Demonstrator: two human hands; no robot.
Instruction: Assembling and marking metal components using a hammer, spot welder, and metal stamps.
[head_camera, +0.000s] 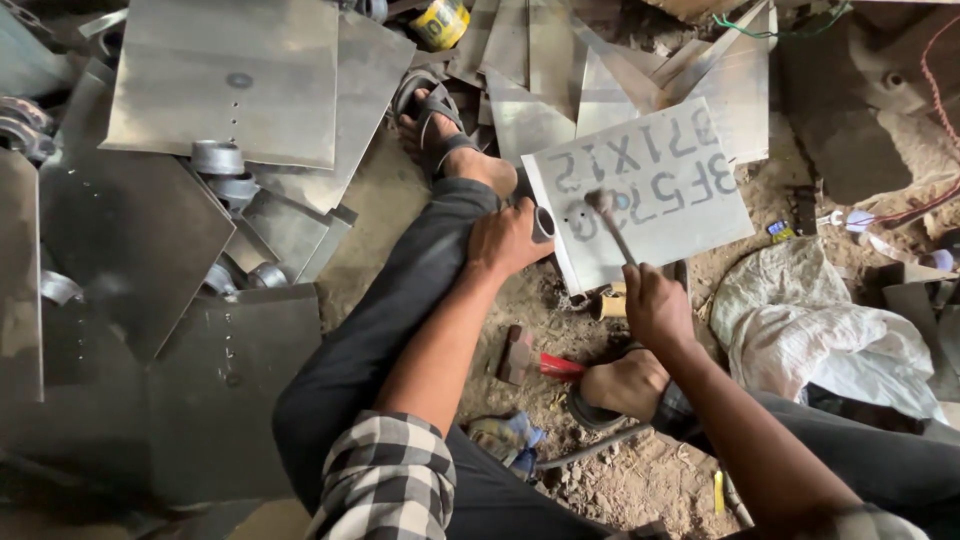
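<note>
Hands were apart, each busy with its own thing. Right hand (655, 305) was wrapped tight round the handle of a small hammer (608, 218), the head blurred and up over the middle of a flat metal sheet (690, 215) with marker scribbles across it. Left hand (510, 238) was clamped on a short metal ring (543, 223), pressing it against the near left edge of that same sheet, pretty much by the knee. The sheet lay on the dirt floor (640, 480) between the person's legs, tilted a bit in the frame.

Outward from there: left leg in dark trousers was bent up, foot in a black sandal (432, 118) parked on the ground just beyond the sheet's corner. The bare right foot (625, 385) was tucked in under the right forearm. Between the legs a second hammer with a red handle (535, 362) lay on the dirt, untouched. Checked shirt sleeve (385, 475) at the bottom of the view.

Off to the left sat a big messy pile of cut metal plates (220, 80), with a few round cast fittings (218, 160) poking out between them. More offcut strips were stacked behind the marked sheet. To the right, a crumpled white sack (800, 320) sat near the sheet, with some wires beyond it.
</note>
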